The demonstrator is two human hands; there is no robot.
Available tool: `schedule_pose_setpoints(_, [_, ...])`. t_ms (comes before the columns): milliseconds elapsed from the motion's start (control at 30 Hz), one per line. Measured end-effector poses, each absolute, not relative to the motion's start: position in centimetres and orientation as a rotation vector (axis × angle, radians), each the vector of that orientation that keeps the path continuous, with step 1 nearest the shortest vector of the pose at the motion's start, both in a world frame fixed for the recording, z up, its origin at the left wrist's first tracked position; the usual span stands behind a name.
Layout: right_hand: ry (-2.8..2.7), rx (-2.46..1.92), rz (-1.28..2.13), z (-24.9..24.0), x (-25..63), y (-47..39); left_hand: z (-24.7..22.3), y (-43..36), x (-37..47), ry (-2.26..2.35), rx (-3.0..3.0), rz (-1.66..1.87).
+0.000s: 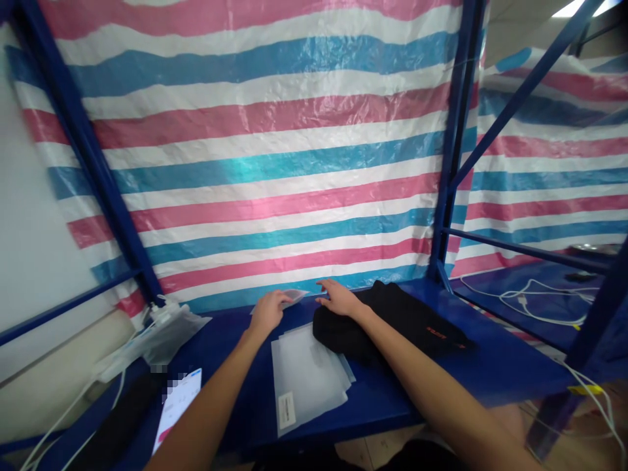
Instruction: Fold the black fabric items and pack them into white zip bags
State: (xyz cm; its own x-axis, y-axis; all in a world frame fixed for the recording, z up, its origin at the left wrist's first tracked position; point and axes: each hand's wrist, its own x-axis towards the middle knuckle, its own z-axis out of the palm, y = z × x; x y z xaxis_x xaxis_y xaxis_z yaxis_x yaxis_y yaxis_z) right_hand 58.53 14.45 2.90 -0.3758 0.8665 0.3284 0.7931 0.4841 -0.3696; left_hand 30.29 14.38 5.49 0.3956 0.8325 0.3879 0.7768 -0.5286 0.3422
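Note:
At the back of the blue shelf, my left hand (268, 310) is closed on the edge of a small translucent plastic bag (293, 297). To its right, my right hand (338, 297) has its thumb and fingers apart and holds nothing. The right wrist passes over a black cloth item (400, 317) with small orange lettering, bunched on the shelf. In front of both hands lies a stack of flat frosted plastic bags (309, 376), partly under the black cloth. A white label (286, 410) is on the top bag's lower left corner.
A phone (177, 405) with a lit screen lies by my left forearm. Behind it are a white power strip (118, 356) and a crumpled plastic bag (174, 333). Blue metal posts (444, 183) frame a striped plastic sheet (275, 163). White cables (530, 297) lie on the right.

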Motion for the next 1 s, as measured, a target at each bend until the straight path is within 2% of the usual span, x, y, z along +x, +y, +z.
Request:
schedule_pose_setpoints(167, [-2.261, -1.136, 0.051, 0.6, 58.3, 13.9, 3.4, 12.0, 32.6, 1.195, 2.591, 0.898])
schedule_pose_setpoints(333, [-2.195, -1.284, -0.025, 0.2, 58.5, 14.0, 1.8, 11.8, 29.9, 1.432, 2.393, 1.220])
schedule_pose_setpoints(433, [-2.159, -1.364, -0.100, 0.4, 58.2, 13.7, 1.4, 11.5, 28.4, 1.496, 2.283, 1.296])
schedule_pose_setpoints(633, [-2.270, -1.063, -0.242, 1.6, 56.5, 12.0, 0.9, 10.6, 29.5, 1.410, 2.209, 1.321])
schedule_pose_setpoints(833, [-2.473, -0.763, -0.180, 1.3, 54.9, 11.7, 0.0, 10.6, 30.1, 1.219, 2.222, 1.187])
schedule_pose_setpoints(1000, [-2.461, -0.822, -0.177, 0.8, 54.7, 12.2, 0.0, 10.3, 29.8, 1.084, 2.256, 1.140])
